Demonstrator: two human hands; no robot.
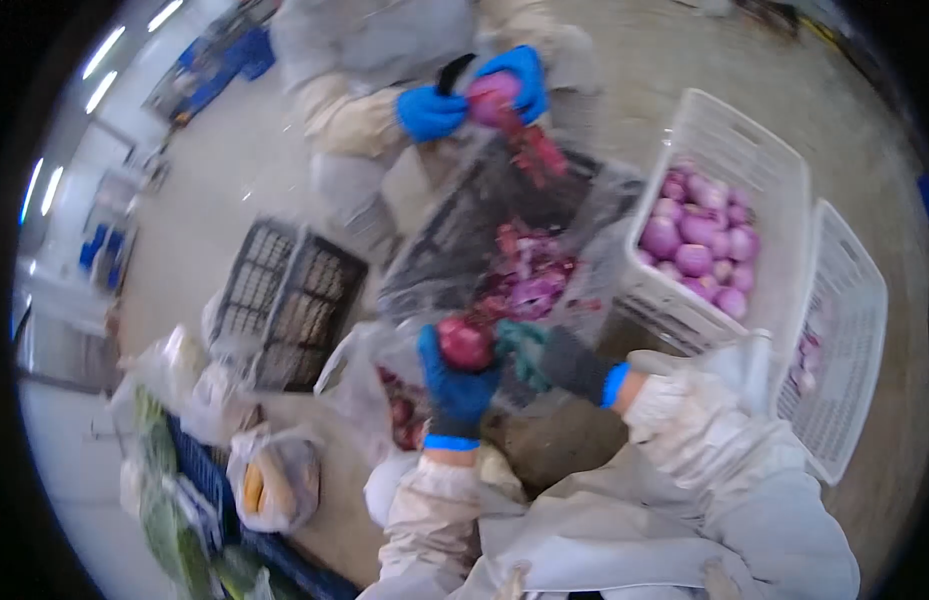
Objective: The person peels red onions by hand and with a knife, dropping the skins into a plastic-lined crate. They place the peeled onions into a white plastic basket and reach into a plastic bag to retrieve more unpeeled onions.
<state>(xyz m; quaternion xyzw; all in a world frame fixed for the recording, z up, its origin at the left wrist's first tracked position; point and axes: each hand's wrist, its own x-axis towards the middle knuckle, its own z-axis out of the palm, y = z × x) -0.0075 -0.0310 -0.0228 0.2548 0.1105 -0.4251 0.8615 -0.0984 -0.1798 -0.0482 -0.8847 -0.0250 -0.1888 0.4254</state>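
My left hand (456,392), in a blue glove, is wrapped round a red onion (465,343) from below. Close against the onion's right side is my right hand (525,352), in a teal glove with a dark grey cuff. Its fingers are bunched together, and what they hold, if anything, is hidden. Just beyond both hands, purple onion skins (536,275) lie in a container lined with dark plastic (439,245). A bag (350,375) of unpeeled red onions (404,408) sits to the left of my left hand.
Opposite, a person's blue-gloved hands (430,113) hold an onion (492,97) with hanging skin, and a black object. A white crate (784,150) of peeled onions and another white crate (856,310) stand right. Black crates (289,300), bagged goods (274,485) and green vegetables (159,500) are left.
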